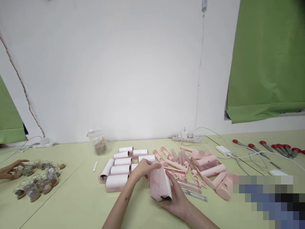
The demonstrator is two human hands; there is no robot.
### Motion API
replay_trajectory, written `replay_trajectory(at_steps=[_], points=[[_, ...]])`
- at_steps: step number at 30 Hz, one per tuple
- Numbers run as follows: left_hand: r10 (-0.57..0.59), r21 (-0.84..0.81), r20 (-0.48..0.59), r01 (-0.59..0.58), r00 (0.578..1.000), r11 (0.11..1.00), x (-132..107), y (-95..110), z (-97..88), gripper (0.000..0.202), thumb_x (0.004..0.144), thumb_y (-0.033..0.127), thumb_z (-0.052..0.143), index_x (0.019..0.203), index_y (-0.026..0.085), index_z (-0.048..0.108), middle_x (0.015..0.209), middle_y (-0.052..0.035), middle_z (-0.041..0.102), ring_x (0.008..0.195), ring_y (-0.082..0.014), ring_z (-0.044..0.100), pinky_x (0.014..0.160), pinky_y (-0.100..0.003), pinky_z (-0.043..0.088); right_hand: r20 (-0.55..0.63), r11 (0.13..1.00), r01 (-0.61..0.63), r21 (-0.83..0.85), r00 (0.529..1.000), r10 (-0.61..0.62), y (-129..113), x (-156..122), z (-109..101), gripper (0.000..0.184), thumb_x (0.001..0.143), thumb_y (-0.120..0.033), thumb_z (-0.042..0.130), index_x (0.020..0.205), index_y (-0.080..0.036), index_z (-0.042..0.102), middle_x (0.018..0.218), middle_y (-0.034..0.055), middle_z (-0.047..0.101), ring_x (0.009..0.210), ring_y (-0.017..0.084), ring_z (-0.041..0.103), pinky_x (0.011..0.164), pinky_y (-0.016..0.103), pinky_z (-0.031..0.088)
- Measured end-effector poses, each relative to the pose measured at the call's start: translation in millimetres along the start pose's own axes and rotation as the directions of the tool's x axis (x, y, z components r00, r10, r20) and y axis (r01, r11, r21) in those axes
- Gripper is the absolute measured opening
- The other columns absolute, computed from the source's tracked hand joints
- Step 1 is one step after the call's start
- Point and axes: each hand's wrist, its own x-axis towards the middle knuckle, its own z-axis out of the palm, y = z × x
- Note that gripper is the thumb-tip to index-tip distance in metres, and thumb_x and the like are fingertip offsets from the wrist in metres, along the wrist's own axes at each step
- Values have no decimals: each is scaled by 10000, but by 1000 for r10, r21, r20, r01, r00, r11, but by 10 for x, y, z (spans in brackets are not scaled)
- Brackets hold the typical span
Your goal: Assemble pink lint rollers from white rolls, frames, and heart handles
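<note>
A pink-and-white tube-shaped casing (159, 186) is held above the near part of the table, tilted, with its dark open end toward me. My left hand (144, 168) is closed on its far end, the thumb and fingers at the upper edge. Around its right side and underneath wraps my right hand (177, 197). Several similar white-and-pink casings (117, 182) lie in rows just left of the held one. Right of my hands is a pile of pink plastic parts (213, 171), with clear tubes among them. A screwdriver (195, 195) lies beside my right hand.
At far left a co-worker's hand (11, 170) touches several small glass domes (45, 183). A plastic bag (98, 143) and a power strip (187, 139) stand near the wall. Red-handled tools (282, 149) and white cables (252, 152) lie at the right.
</note>
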Motion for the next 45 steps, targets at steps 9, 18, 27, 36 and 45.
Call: replay_trajectory(at_steps=[9,18,27,36,45], points=[[51,-142,-88,-63,995,988,-116,-120,-217,382,611,528,570,548,153,533,495,25,472,472,-129,499,383,-219,433,-84,996,-7,85,996,14,19,17,-19,367,726,-551,480,772,-195,556,626,6,611,607,132,591,703,299,476],[196,-439,-335,-337,922,833,-319,-647,-62,601,562,399,657,1089,191,456,1215,-102,476,1064,-253,483,856,-305,422,191,948,68,309,973,-132,-391,-153,-84,289,777,-445,490,929,-202,529,799,-2,612,679,55,564,632,149,439],[323,4,-235,-331,917,943,-545,-749,134,581,663,271,597,1195,203,374,1270,-106,393,1230,-259,296,1028,-415,214,314,985,14,172,947,-68,-144,-185,-50,415,770,-502,449,1028,-183,514,719,-3,564,525,81,532,426,176,435],[287,-477,132,-193,949,858,-626,-614,256,556,715,552,509,1145,200,490,997,-95,602,829,-229,580,688,-303,466,191,971,-47,-232,977,93,350,-62,70,609,787,-588,274,533,-102,541,466,44,558,324,99,530,312,172,367],[295,-572,4,-240,955,784,-667,-456,301,263,720,368,604,901,182,641,1013,-78,618,948,-228,543,820,-299,415,114,985,18,-171,993,2,254,-190,96,567,802,-593,271,690,-122,567,442,33,587,321,119,542,352,187,391]])
